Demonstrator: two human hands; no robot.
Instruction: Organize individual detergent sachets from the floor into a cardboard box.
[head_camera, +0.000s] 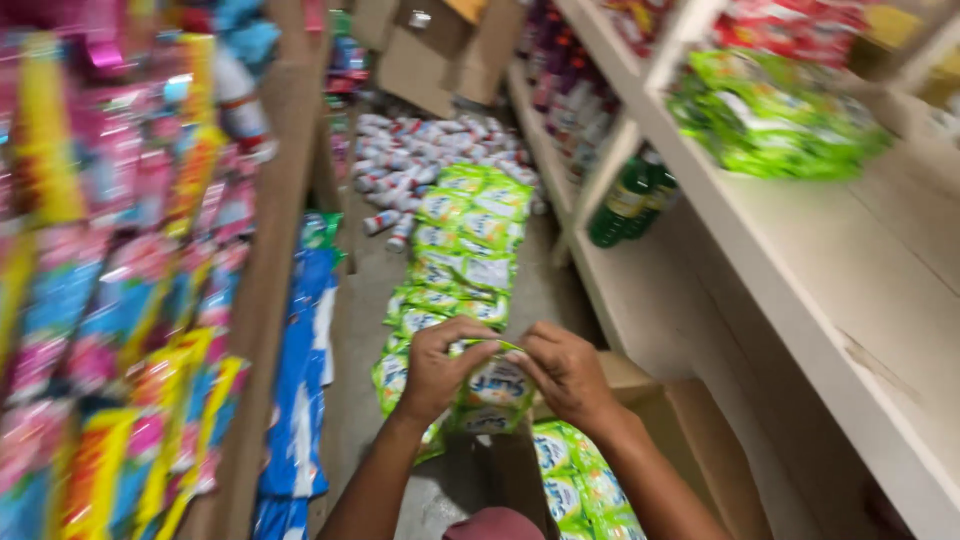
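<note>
You hold a small stack of green and white plastic sachets in front of you, low in the middle of the view, above the grey concrete floor of a narrow aisle. Your left hand grips the stack's left edge, fingers curled together over the top and the thumb pressed on the front. Your right hand clasps the right edge the same way, fingertips bent onto the top rim, so the sachets are pinched between both hands.

Just beneath your right forearm, an open brown cardboard box holds more green sachets of the same kind. Beyond your hands, a long strip of matching green sachets lies along the floor, running away from you. Past its far end, a heap of small white and red packets is spread on the floor, and behind that stand more brown cardboard cartons.

To your right runs a pale wooden shelf unit; a pile of bright green packets lies on its upper board, and dark green bottles stand on the lower one. To your left, blurred pink, yellow and blue hanging sachet strips fill a rack, with blue and white packets hanging at its inner edge, near your left arm.
</note>
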